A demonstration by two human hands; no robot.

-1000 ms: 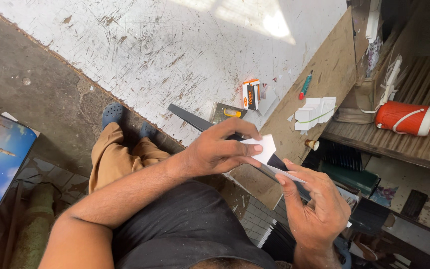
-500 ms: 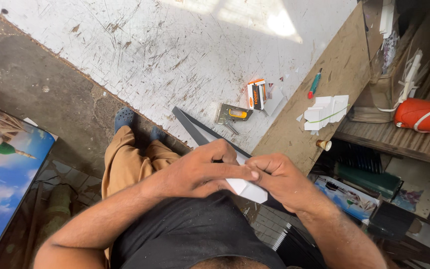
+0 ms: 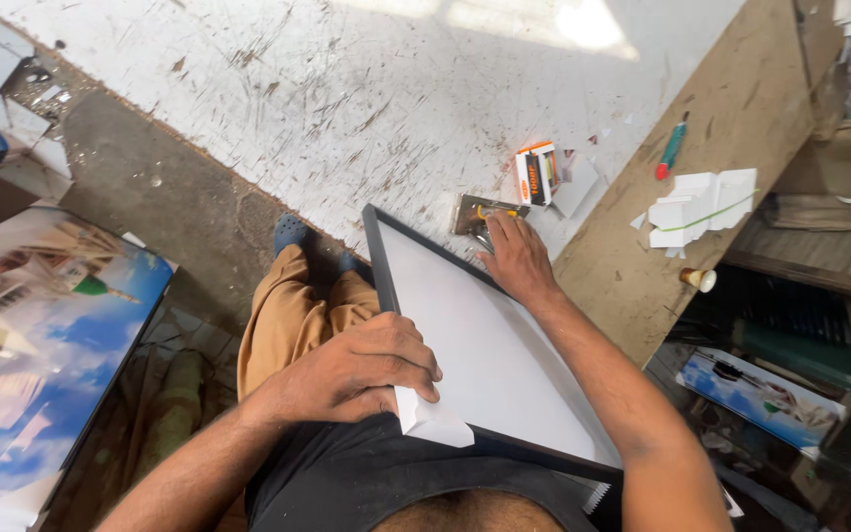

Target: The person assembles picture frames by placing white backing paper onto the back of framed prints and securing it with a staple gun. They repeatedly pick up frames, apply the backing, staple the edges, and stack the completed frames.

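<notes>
White folded card (image 3: 432,422) under left hand (image 3: 352,374), apparently pinched.

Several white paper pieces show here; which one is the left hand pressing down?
The folded white corner piece on the frame's near corner, under the left hand. The banded stack of white pieces lies untouched on the wooden board, beyond the right hand.

Bright daylight from above, sun glare top centre, dim shadowed edges, sharp focus
</notes>
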